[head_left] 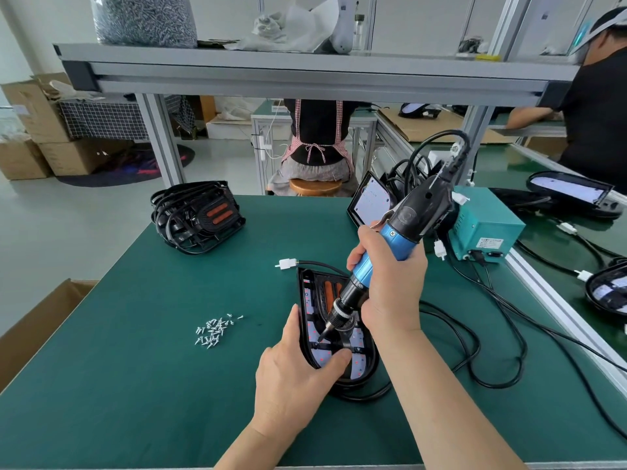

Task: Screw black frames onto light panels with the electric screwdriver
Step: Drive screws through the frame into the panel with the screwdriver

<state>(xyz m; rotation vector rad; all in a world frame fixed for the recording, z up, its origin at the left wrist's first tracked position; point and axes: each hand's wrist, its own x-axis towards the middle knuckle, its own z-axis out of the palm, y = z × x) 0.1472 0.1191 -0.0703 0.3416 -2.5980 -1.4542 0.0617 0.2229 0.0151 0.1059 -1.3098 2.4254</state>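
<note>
A light panel (360, 362) with a black frame (303, 293) on it lies flat on the green mat near the middle. My left hand (291, 371) presses on the panel's near left edge, thumb on the frame. My right hand (390, 286) grips the blue and black electric screwdriver (380, 252), tilted, its bit tip touching the frame at the lower left part. A pile of several small silver screws (213, 332) lies left of the panel. A stack of black frames (198, 215) with orange inserts sits at the back left.
A teal power box (481, 232) stands at the right with black cables (492, 351) looping over the mat. Another panel (371, 200) leans upright behind the screwdriver. A cardboard box (37, 327) is at the table's left edge. Two people work at neighbouring benches.
</note>
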